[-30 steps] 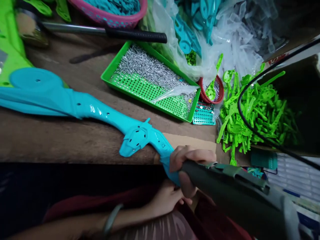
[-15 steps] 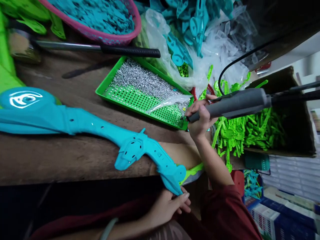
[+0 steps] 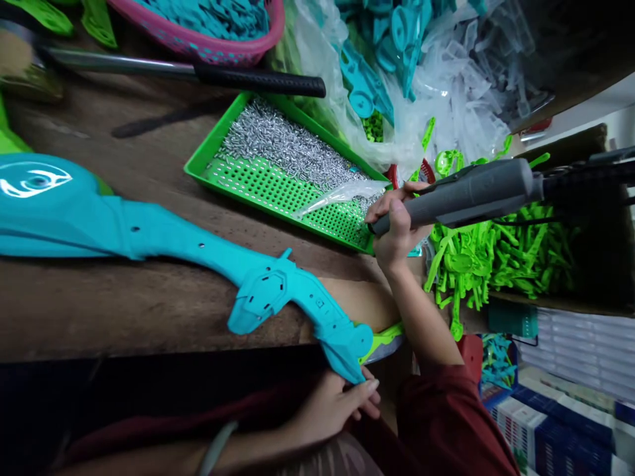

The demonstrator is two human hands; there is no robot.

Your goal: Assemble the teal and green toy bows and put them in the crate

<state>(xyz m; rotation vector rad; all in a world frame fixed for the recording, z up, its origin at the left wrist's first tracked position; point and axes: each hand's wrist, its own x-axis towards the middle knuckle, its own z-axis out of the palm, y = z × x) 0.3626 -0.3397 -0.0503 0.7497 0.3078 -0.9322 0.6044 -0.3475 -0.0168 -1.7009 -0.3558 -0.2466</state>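
"Brown wood tabletop (image 3: 149, 311) before us, crowded along its far edge. Where do we have the long blue plastic piece (image 3: 198, 244)?"

"Along the near edge, running out of view at the left. Its right tip overhangs that edge, which leaves room for our left hand (image 3: 342, 400) to close on it, thumb and fingers bent around the point."

"Why hold it there?"

"To steady it, we would judge, while the wood bears the rest."

"And our right hand (image 3: 397, 228)?"

"Wrapped around a grey power tool (image 3: 461, 195), its tip near the right end of the green tray (image 3: 218, 132). Whether they touch, we cannot tell."

"Why that tray so close?"

"It sits just behind the blue plastic piece, probably so we can reach its screws (image 3: 282, 139) easily."

"And the black-handled tool (image 3: 258, 80)?"

"Laid behind the tray, seemingly out of our way."
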